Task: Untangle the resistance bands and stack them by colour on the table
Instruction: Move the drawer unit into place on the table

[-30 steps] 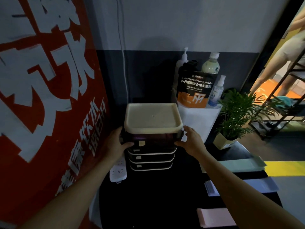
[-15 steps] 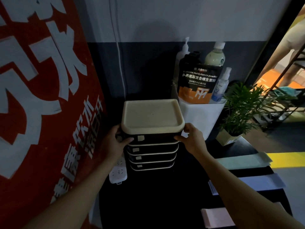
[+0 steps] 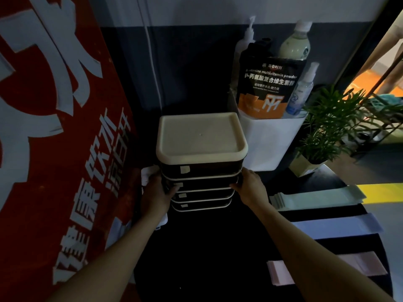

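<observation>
Fingers of left hand (image 3: 156,194) and right hand (image 3: 250,187) clamp opposite sides of drawer stack (image 3: 201,162) at bench (image 3: 207,258) rear edge, steadying it; green band (image 3: 318,198), lilac band (image 3: 335,225), pink band (image 3: 325,272) sorted along right edge.

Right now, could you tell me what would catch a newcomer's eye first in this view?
Probably the stacked drawer unit with its cream top at centre, which the left hand and right hand grip at its sides. A big red banner fills the left. Flat green, lilac and pink bands lie on the dark table at right.
</observation>
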